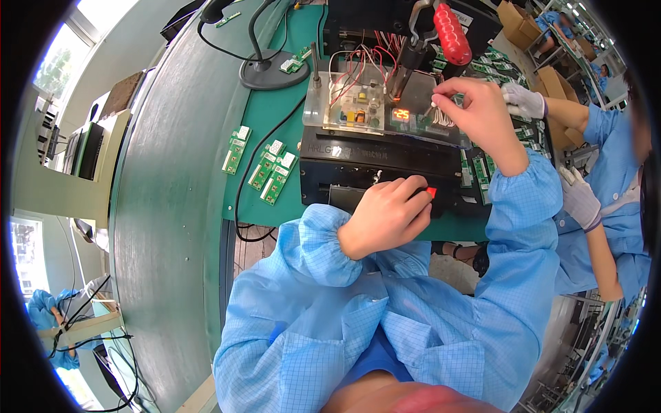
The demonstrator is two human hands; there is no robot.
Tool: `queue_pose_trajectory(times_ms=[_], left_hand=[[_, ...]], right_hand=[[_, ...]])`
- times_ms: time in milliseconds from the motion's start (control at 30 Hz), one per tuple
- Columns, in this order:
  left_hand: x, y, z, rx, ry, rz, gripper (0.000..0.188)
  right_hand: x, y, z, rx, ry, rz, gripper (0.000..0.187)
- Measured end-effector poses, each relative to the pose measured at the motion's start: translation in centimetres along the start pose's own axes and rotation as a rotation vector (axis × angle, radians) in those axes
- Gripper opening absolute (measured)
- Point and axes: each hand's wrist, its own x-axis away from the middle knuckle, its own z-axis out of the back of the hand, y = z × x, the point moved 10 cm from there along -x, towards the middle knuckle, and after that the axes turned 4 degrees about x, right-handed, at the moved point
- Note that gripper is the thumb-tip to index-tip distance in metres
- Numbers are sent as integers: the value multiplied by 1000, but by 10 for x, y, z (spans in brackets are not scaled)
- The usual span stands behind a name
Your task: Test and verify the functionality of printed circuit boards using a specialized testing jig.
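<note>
A black box-shaped fixture (385, 162) stands before me, with a clear plate on top bearing a circuit board (354, 113) and a lit orange digit display (401, 115). My left hand (389, 215) lies at its front face, fingers curled and closed, fingertips beside a red switch (432, 193); what they hold, if anything, is hidden. Over the plate's right end, my right hand (478, 117) pinches a small white end at a bundle of white wires (442, 118). A toggle clamp with a red handle (452, 34) rises above the plate.
Several green circuit boards (279, 177) lie left of the fixture, beside a black cable (251, 148). A round grey stand base (272, 74) stands behind them. More boards (482, 177) lie at right, near a co-worker's white-gloved hands (527, 102). Cardboard boxes (518, 26) stand beyond.
</note>
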Motion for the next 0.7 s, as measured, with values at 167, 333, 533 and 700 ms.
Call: queue_pose_trajectory(times_ms=[167,333,533,700], left_hand=[[1,-2,-1,-1,5,-8,14],[-18,4,-1,-91,-24,49,21],[-55,3,-20,-348,-48,55,34],[-66,-3,-30,-385,6,80,37]], right_hand=[[0,0,1,8,12,5,18],[-2,-1,5,2,14,10,18],[-12,-5,7,-19,-29,2,19],[-16,1,-1,28,-139,-19,21]])
